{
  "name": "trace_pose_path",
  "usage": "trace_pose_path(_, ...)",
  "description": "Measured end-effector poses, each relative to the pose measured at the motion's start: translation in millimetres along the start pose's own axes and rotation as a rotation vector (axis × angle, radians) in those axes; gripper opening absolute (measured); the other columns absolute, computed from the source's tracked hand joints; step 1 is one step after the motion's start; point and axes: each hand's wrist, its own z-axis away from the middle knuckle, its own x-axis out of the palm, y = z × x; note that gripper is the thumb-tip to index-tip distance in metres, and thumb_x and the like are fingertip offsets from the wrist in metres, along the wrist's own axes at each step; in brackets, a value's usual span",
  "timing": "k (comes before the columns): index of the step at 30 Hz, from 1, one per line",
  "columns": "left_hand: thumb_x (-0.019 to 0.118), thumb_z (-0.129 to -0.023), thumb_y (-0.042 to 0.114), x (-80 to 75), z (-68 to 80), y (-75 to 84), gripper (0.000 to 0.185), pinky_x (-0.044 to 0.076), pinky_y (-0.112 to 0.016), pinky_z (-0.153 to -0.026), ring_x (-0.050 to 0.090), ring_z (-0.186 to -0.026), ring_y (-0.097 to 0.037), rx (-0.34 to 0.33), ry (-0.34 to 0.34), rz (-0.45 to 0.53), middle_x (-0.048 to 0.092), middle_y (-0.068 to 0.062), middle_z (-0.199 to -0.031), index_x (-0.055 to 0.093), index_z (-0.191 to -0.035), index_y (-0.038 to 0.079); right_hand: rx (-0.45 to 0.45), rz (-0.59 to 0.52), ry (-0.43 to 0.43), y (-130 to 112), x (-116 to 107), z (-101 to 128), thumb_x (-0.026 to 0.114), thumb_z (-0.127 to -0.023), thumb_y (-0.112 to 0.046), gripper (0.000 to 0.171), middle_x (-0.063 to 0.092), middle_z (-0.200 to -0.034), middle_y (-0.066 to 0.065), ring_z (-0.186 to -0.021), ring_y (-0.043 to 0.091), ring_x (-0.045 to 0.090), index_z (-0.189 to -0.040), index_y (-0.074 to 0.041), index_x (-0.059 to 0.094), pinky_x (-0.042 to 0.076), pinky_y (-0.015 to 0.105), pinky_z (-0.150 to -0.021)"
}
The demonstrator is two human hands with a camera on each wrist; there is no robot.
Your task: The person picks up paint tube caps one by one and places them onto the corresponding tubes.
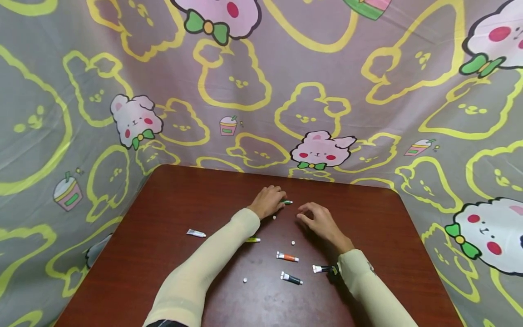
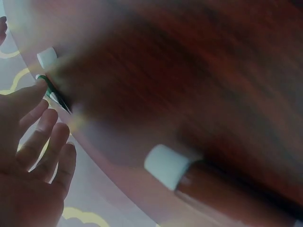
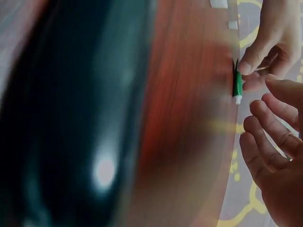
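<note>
**Green paint tube pinned at the far side of the surface**

A small green paint tube with a white tip [image 1: 287,202] was seen lying flat on the dark red-brown wooden surface [image 1: 163,218], near its far edge. It was judged light, soft-walled and easily squashed, so it would best be taken by the sides of its body rather than the tip. The left hand [image 1: 267,203] was pressed onto the tube's end with curled fingertips. The right hand [image 1: 320,220] was held just beside it, fingers loosely bent, nothing gripped. Loose white caps [image 1: 293,243] and other small tubes [image 1: 287,257] were scattered nearer the person.
</note>
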Motion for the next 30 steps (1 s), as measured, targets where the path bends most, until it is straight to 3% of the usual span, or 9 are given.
trace_pose_path(13, 0.074, -0.105, 0.029, 4.6, -3.2, -1.4, 0.016, 0.058, -0.043, -0.093, 0.070, -0.107, -0.027, 0.016, -0.012, 0.009, 0.074, -0.004, -0.115, 0.077, -0.115, 0.016, -0.043, 0.007, -0.020, -12.2, 18.2, -9.3, 0.087, -0.094, -0.020, 0.018, 0.074, -0.096, -0.001, -0.086, 0.016, 0.068, -0.108, -0.011, 0.081, 0.055, 0.033, -0.076)
trace_pose_path(23, 0.075, -0.105, 0.029, 2.4, 1.3, -18.3, 0.015, 0.058, -0.045, -0.093, 0.071, -0.107, -0.028, -0.009, 0.027, 0.006, 0.074, -0.005, -0.114, 0.075, -0.113, 0.016, -0.090, 0.007, -0.048, -21.2, 31.9, -19.5, 0.089, -0.092, -0.020, 0.019, 0.074, -0.095, -0.002, -0.086, 0.014, 0.070, -0.108, -0.011, 0.082, 0.057, 0.035, -0.079)
trace_pose_path(30, 0.076, -0.104, 0.028, 0.6, 9.8, -26.6, 0.015, 0.057, -0.047, -0.091, 0.072, -0.107, -0.030, -0.017, 0.044, 0.018, 0.074, -0.006, -0.113, 0.075, -0.112, 0.016, -0.095, 0.013, -0.120, -29.8, 38.1, -25.6, 0.088, -0.093, -0.020, 0.022, 0.075, -0.095, 0.000, -0.086, 0.014, 0.070, -0.112, -0.010, 0.081, 0.058, 0.036, -0.079)
